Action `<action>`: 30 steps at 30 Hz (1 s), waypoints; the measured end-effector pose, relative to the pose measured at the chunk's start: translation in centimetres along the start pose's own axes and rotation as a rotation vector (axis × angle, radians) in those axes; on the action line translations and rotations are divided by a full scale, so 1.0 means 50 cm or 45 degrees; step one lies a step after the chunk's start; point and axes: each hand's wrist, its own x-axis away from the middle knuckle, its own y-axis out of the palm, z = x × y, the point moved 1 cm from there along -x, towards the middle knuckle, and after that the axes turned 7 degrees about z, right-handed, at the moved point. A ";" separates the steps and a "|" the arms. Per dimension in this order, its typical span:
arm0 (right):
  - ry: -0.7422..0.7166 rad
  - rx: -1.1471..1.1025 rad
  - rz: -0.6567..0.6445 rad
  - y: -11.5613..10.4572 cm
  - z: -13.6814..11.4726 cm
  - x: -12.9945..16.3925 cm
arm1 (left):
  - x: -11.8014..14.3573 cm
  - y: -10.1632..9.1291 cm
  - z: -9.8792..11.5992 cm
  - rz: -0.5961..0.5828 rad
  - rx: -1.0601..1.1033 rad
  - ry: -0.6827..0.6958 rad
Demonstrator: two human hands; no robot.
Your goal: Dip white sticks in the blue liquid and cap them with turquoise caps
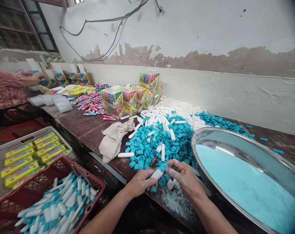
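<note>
My left hand (142, 182) is closed round a white plastic tube (157, 174) near the table's front edge. A blue cap (163, 167) sits at the tube's far end, and the fingers of my right hand (182, 177) are closed at that cap. Whether the cap is fully seated I cannot tell. Just beyond my hands lies a heap of loose blue caps (147, 139), with several white tubes (163, 152) on top of it. To the right stands a large metal basin (198, 156) holding light-blue powder (244, 188). Powder is spilled on the table below my right hand.
Lower left, a red crate (96, 188) holds capped tubes; behind it a pale basket (40, 132) holds yellow boxes. A cloth (114, 139) lies on the table (81, 130). Filled display boxes (128, 97) stand farther back. Another person's sleeve (8, 84) is at far left.
</note>
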 end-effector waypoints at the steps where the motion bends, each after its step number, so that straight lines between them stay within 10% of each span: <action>1: 0.004 0.022 -0.008 -0.004 0.004 0.001 | 0.002 0.001 0.000 -0.016 0.031 -0.027; 19: 0.258 0.206 -0.251 -0.038 0.012 0.009 | -0.001 0.007 0.010 -0.155 0.052 -0.099; 30: 0.247 0.502 -0.196 -0.051 -0.007 -0.007 | -0.052 0.048 0.071 0.069 -1.320 0.061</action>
